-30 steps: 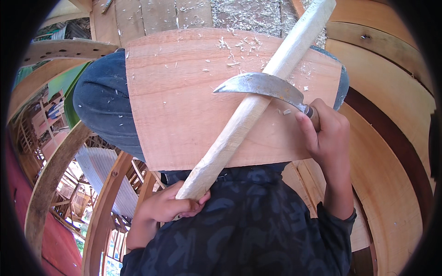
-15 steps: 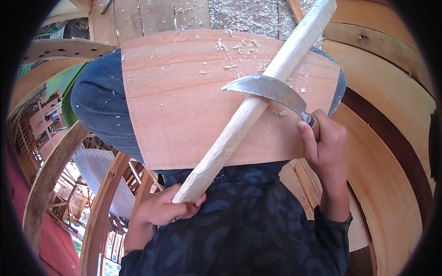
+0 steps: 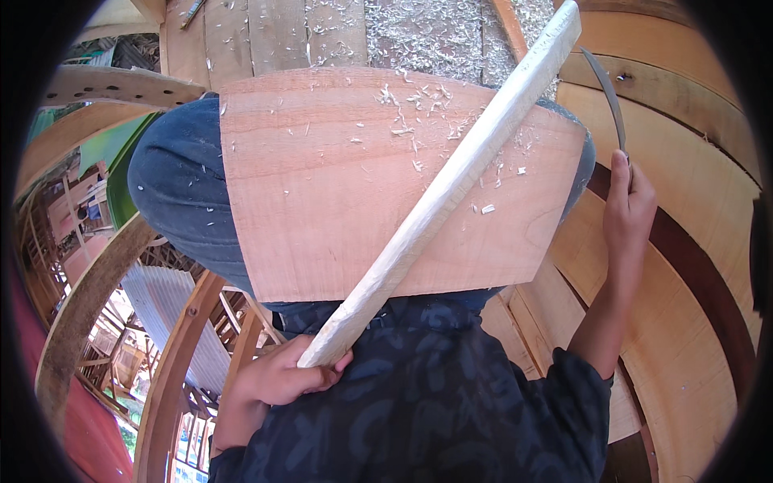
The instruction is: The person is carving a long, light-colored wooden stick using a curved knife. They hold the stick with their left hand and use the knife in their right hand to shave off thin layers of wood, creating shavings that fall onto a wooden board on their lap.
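Observation:
A long pale wooden pole [image 3: 435,201] with carved faces runs slantwise over a reddish plywood board [image 3: 322,193] on my lap. Its near end sits in my left hand [image 3: 282,374], whose fingers wrap round it. Out to the right, my right hand [image 3: 630,201] grips a sickle by its handle, which the fingers mostly hide. The curved sickle blade [image 3: 609,97] points up and away, seen nearly edge-on and apart from the pole. Small shavings [image 3: 411,105] lie on the board, chiefly near its far edge.
Beyond the board, floor planks [image 3: 282,40] carry a thick scatter of wood shavings [image 3: 427,36]. Curved hull-like planking [image 3: 684,137] rises close on my right. Curved wooden ribs [image 3: 181,354] stand at the left, with corrugated sheet [image 3: 173,306] below them.
My right hand has swung the sickle off the pole, outward to the right and away from me. The blade has turned edge-on. My left hand still holds the pole's near end.

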Demonstrator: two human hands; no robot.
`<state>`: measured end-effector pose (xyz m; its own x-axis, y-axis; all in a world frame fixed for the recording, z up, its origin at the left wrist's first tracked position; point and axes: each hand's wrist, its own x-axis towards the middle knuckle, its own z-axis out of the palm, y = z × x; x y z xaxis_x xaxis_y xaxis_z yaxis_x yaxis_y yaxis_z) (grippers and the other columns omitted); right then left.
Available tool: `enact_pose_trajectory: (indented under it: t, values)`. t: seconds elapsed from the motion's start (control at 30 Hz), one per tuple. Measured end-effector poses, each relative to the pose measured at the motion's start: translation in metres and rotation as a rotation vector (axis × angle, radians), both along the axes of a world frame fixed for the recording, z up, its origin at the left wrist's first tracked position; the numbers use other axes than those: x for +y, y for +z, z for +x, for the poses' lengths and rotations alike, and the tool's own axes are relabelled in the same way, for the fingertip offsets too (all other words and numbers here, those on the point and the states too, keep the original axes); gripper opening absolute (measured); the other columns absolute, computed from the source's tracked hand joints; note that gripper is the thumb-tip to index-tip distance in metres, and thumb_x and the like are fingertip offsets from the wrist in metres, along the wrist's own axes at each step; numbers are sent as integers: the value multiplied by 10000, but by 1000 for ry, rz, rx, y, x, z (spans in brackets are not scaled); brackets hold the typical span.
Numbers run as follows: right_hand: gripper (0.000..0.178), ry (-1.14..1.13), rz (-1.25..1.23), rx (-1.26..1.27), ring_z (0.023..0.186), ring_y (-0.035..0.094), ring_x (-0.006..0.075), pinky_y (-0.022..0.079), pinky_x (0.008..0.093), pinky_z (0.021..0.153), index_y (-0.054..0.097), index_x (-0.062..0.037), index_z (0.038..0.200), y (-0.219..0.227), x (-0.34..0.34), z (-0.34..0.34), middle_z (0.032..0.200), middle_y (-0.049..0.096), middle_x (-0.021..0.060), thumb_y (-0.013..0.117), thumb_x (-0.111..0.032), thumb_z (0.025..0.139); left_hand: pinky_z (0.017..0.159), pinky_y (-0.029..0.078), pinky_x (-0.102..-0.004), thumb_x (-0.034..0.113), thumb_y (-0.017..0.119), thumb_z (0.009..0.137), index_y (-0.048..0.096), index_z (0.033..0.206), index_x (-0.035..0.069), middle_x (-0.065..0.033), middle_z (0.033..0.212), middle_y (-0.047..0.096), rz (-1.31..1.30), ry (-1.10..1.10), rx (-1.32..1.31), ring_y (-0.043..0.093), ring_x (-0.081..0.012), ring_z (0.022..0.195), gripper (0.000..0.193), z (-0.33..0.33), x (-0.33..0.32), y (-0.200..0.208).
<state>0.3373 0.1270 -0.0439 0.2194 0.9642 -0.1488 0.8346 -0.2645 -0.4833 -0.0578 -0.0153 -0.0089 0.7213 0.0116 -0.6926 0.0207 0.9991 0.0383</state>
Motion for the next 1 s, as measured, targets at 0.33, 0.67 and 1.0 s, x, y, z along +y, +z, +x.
enact_pose_trajectory:
  t: [0.33,0.67,1.0]
  values:
    - [405,250,-122,-17,448,459,325,367,379,456,493,-18,666,9,-23,-49,513,445,153,680,-302,887,531,327,-230,78,532,807,505,938,15,12,695,461,-7,-14,31,419,-68,583,147,4,6,-2]
    - [428,-74,-102,-78,436,383,276,335,362,455,499,8,663,-14,21,16,513,412,157,622,-300,934,585,358,-223,87,545,795,522,950,15,0,747,484,-10,-39,29,452,-71,641,173,-1,1,0]
    - [414,322,-168,59,423,407,259,335,375,451,504,8,680,16,-21,-48,519,411,170,650,-297,919,725,398,-260,109,570,770,542,934,3,-38,823,537,57,-115,110,483,-104,796,198,3,7,3]
